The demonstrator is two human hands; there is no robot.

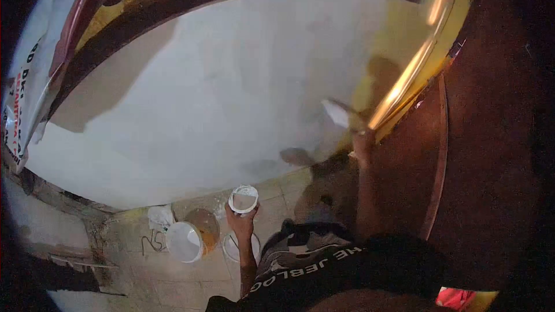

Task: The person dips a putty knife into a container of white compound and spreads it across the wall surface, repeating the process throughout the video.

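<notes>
Plainly round, white-rimmed tub (244, 212); pale, flat blade (336, 114)

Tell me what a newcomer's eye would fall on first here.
The broad white wall fills the middle of the view, with a bright golden streak curving up its right side. Near that streak's lower end, the right hand holds a pale flat tool. Lower down, near the wall's bottom edge in the picture, the left hand grips a white tub.
</notes>
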